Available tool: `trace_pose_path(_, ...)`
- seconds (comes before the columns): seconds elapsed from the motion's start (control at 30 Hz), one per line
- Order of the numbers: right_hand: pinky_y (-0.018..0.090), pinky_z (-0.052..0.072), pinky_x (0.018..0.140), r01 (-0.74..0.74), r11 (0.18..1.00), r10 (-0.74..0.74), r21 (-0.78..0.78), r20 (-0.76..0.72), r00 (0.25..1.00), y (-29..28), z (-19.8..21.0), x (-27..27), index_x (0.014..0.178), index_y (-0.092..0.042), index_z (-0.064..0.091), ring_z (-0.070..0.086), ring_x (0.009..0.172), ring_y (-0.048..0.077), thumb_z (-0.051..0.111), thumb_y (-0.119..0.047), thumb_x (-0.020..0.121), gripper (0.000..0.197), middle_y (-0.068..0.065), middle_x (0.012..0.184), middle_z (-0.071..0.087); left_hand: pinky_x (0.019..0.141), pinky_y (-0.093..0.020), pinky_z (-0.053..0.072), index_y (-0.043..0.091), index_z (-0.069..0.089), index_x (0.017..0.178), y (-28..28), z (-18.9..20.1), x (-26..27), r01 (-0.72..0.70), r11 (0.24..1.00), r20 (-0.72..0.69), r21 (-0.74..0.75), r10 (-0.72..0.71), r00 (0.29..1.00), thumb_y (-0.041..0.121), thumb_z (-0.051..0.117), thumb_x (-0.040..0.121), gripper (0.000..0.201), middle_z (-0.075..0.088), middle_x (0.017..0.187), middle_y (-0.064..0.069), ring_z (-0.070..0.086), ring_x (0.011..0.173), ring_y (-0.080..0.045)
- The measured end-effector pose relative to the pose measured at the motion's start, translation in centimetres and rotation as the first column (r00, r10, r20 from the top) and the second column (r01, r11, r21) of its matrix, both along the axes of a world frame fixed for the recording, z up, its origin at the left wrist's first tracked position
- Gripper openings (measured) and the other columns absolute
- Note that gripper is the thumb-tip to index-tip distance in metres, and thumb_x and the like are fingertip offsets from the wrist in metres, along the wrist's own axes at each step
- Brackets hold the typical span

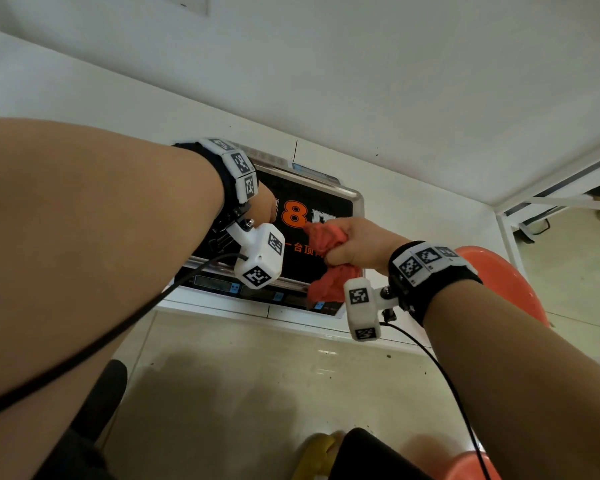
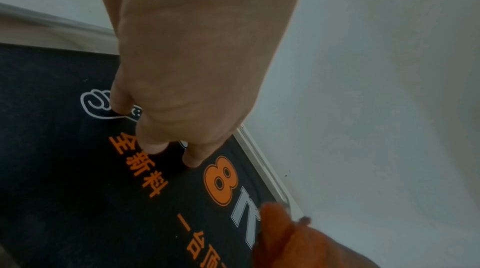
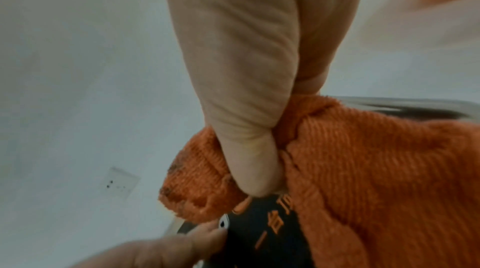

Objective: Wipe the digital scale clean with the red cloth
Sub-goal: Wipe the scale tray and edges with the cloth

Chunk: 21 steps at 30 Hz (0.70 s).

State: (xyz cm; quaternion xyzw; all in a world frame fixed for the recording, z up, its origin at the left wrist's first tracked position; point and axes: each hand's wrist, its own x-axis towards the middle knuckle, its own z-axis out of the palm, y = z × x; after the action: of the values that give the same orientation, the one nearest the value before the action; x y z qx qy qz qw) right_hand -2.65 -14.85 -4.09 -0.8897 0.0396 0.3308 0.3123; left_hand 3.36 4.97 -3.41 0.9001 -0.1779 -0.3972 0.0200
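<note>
The digital scale (image 1: 326,202) sits on a white table, its black platform printed with an orange "8" and orange characters. My left hand (image 1: 260,206) rests on the platform's left part. In the left wrist view its fingertips (image 2: 153,145) touch the black surface (image 2: 78,190). My right hand (image 1: 357,244) grips the bunched red cloth (image 1: 326,287) over the platform's right side. The right wrist view shows my thumb and fingers (image 3: 246,149) curled round the cloth (image 3: 376,170), which lies on the platform (image 3: 259,231). The cloth's edge (image 2: 298,241) shows near the "8".
The scale's display strip (image 1: 222,285) faces me at the table's near edge. The white table (image 1: 395,98) runs back to a wall. An orange stool (image 1: 506,271) stands at my right and another (image 1: 465,465) below. Black wrist cables hang over the tiled floor.
</note>
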Motion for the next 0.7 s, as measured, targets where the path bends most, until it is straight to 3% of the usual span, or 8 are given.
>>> trace_pose_path(0.1,0.038,0.06,0.071,0.11,0.989,-0.114,0.102,0.027,0.993,-0.4,0.5,0.4,0.096,-0.004,0.061,0.068,0.07,0.023,0.071,0.003,0.079,0.021,0.006,0.073,0.064,0.044,-0.009,0.035,0.002,0.037,0.143,-0.1,-0.9,-0.1,0.147,0.988,0.072,0.052,-0.15,0.986,0.008,0.033,0.1,0.044,0.04,0.147,-0.013,0.046,0.104,-0.016)
trace_pose_path(0.17,0.041,0.06,0.076,0.158,0.976,-0.167,0.148,0.05,0.985,-0.5,0.6,0.6,0.101,0.0,0.062,0.067,0.073,0.026,0.071,0.004,0.077,0.026,0.01,0.077,0.063,0.046,0.001,0.036,0.003,0.033,0.145,0.0,-0.7,0.0,0.216,0.976,0.098,0.032,-0.218,0.971,0.008,0.033,0.101,0.045,0.038,0.148,-0.012,0.048,0.123,-0.022)
trace_pose_path(0.27,0.042,0.06,0.076,0.241,0.949,-0.266,0.201,0.103,0.959,-0.9,0.7,1.0,0.093,-0.001,0.065,0.066,0.075,0.028,0.07,0.008,0.075,0.021,0.013,0.079,0.063,0.042,0.007,0.035,0.004,0.039,0.143,0.2,-1.3,0.2,0.145,0.988,0.09,-0.057,-0.14,0.986,0.008,0.035,0.099,0.043,0.042,0.146,-0.013,0.052,0.118,-0.023)
trace_pose_path(0.33,0.039,0.06,0.073,0.311,0.914,-0.352,0.26,0.124,0.928,-1.2,0.8,1.2,0.096,-0.001,0.067,0.067,0.074,0.027,0.068,0.011,0.076,0.023,0.014,0.082,0.064,0.057,-0.002,0.043,0.006,0.048,0.137,0.6,-0.7,0.3,0.104,0.991,0.084,-0.083,-0.097,0.992,0.012,0.045,0.096,0.041,0.051,0.139,-0.012,0.056,0.12,-0.025)
trace_pose_path(0.4,0.034,0.059,0.067,0.361,0.871,-0.43,0.332,0.163,0.888,-1.6,1.2,1.5,0.095,-0.009,0.07,0.066,0.069,0.022,0.066,0.013,0.078,0.028,0.01,0.079,0.065,0.08,-0.022,0.051,0.008,0.052,0.135,0.4,0.1,0.3,0.076,0.989,0.11,-0.125,-0.062,0.992,0.011,0.048,0.094,0.041,0.055,0.136,-0.009,0.057,0.121,-0.024)
trace_pose_path(0.5,0.04,0.057,0.075,0.434,0.799,-0.548,0.417,0.207,0.811,-1.9,1.7,1.9,0.092,-0.016,0.07,0.065,0.074,0.025,0.066,0.013,0.079,0.032,0.012,0.084,0.066,0.099,-0.026,0.042,0.013,0.042,0.142,-0.6,0.9,0.7,-0.042,0.963,0.118,-0.267,0.076,0.99,0.008,0.048,0.092,0.051,0.047,0.144,-0.004,0.05,0.127,-0.021)
trace_pose_path(0.6,0.036,0.056,0.069,0.501,0.713,-0.656,0.491,0.213,0.724,-2.1,1.7,2.1,0.092,-0.017,0.071,0.065,0.072,0.022,0.066,0.011,0.077,0.031,0.008,0.083,0.068,0.097,-0.033,0.049,0.015,0.041,0.143,-1.5,1.5,1.0,-0.148,0.91,0.008,-0.388,0.164,0.986,0.007,0.056,0.089,0.057,0.053,0.135,-0.006,0.056,0.117,-0.024)
trace_pose_path(0.7,0.028,0.051,0.056,0.574,0.632,-0.743,0.521,0.196,0.64,-2.1,1.6,2.4,0.092,-0.013,0.067,0.062,0.064,0.019,0.066,0.01,0.078,0.028,0.004,0.074,0.065,0.075,-0.032,0.055,0.013,0.046,0.134,-2.4,2.1,0.8,-0.265,0.842,-0.119,-0.469,0.237,0.964,0.013,0.065,0.085,0.053,0.063,0.106,-0.008,0.061,0.09,-0.021)
